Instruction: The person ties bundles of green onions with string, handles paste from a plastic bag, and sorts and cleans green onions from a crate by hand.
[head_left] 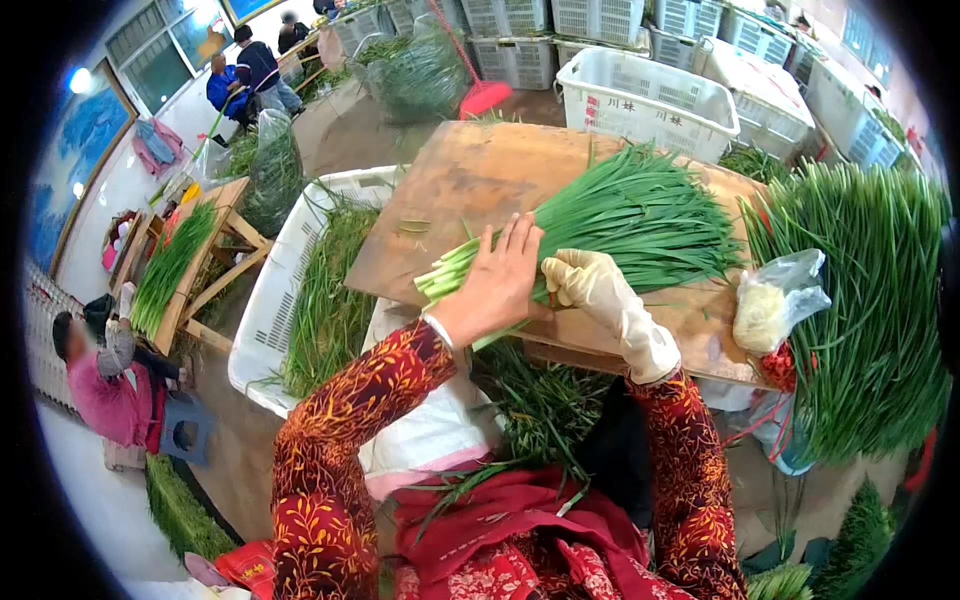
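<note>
While the bare left hand (497, 277) lies across the pale stems with its fingers extended and nearly together, the gloved right hand (605, 303) curls its fingers at the near edge of the green bundle (645, 215); whether they pinch anything cannot be told. The bundle rests on the wooden board (425, 215), its stems toward the person's left and its leaves fanned toward the right. A clear plastic bag (779, 302) sits near the board's right end, against a large heap of long greens (865, 310).
</note>
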